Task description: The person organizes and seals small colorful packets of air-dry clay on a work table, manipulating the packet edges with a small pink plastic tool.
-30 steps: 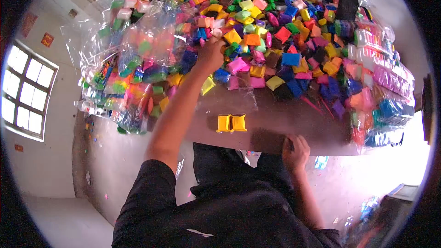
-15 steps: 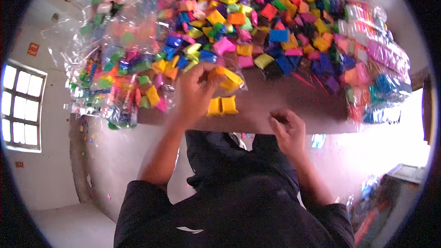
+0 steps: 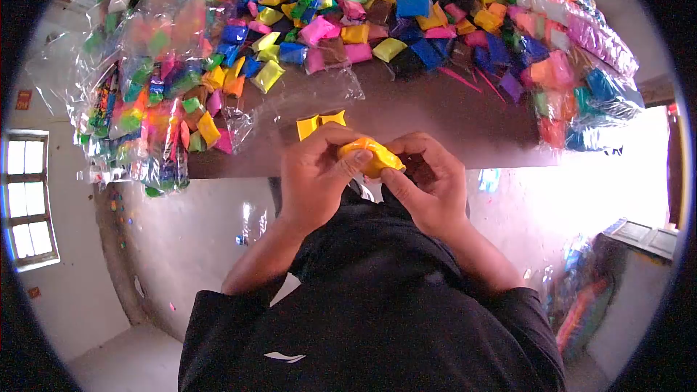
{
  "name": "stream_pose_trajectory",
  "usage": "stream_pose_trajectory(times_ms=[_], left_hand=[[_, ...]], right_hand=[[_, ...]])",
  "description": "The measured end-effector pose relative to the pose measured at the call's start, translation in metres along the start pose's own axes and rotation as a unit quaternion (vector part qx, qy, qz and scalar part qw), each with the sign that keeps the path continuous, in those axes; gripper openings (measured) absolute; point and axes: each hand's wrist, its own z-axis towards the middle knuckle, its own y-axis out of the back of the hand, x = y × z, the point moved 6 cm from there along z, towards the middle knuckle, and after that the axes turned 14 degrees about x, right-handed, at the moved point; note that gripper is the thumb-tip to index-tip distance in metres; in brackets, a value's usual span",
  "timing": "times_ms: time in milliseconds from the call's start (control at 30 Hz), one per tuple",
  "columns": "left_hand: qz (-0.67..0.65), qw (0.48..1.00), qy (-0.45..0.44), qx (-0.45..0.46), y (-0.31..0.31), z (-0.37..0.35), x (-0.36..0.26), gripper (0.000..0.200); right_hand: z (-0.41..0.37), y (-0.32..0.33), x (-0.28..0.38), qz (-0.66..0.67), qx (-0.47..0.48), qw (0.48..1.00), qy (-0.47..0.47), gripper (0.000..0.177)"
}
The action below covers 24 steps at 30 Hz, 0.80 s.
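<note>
Drawn together, L hand (image 3: pixel 316 170) & R hand (image 3: pixel 435 185), both pinching yellow pkt (image 3: pixel 377 162)

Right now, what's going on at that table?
A person holds a yellow-orange packet between the left hand and right hand, just off the table's near edge. Two yellow packets lie together on the table, behind the left hand. Beyond them is a big pile of multicolored packets.

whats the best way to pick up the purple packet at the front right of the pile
Pinch the purple packet across its two side corners, coming from the near side over the bare tabletop. It sits at the front edge of the pile with one corner pointing roughly toward you, so the grip should be easiest from there.
</note>
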Motion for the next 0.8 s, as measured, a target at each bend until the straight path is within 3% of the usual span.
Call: stream_pose_trajectory(times_ms=[67, 100, 167, 233, 300, 433, 500, 667, 733, 800], left_hand=[[-0.195, 0.979, 0.036, -0.047, -0.011, -0.004, 0.018, 0.026], [-0.195, 0.979, 0.036, -0.046, -0.017, -0.007, 0.022, 0.026], [-0.328, 0.94, 0.075, -0.052, -0.031, -0.016, 0.039, 0.028], [-0.291, 0.953, 0.069, -0.056, -0.03, -0.017, 0.038, 0.027], [-0.124, 0.989, 0.062, -0.045, -0.023, -0.017, 0.03, 0.026], [-0.028, 0.996, 0.079, -0.008, -0.024, -0.022, 0.021, 0.024], [0.08, 0.995, 0.066, -0.003, -0.025, -0.02, 0.008, 0.022], [0.088, 0.993, 0.073, 0.006, -0.025, -0.027, 0.014, 0.022], [0.068, 0.995, 0.073, 0.009, -0.025, -0.03, 0.013, 0.022], [0.073, 0.99, 0.115, 0.036, -0.028, -0.03, 0.008, 0.023]], right_hand=[[-0.002, 0.002, 0.0, 0.008, -0.005, 1.0, 0.001, 0.026], [-0.003, 0.001, -0.002, 0.058, -0.001, 0.998, -0.029, 0.027], [-0.007, -0.001, -0.01, 0.108, 0.003, 0.992, -0.062, 0.029], [-0.009, -0.002, -0.018, 0.128, 0.01, 0.991, -0.045, 0.028], [-0.009, 0.0, -0.015, 0.101, 0.006, 0.994, -0.046, 0.027], [0.001, 0.006, 0.004, 0.061, 0.039, 0.995, -0.065, 0.025], [0.002, 0.007, 0.007, 0.016, 0.053, 0.997, -0.05, 0.024], [-0.002, 0.01, 0.004, -0.038, 0.018, 0.999, 0.012, 0.019], [0.0, 0.01, 0.028, -0.253, 0.049, 0.966, 0.034, 0.021], [-0.003, 0.014, 0.03, -0.282, 0.033, 0.957, 0.066, 0.018]])
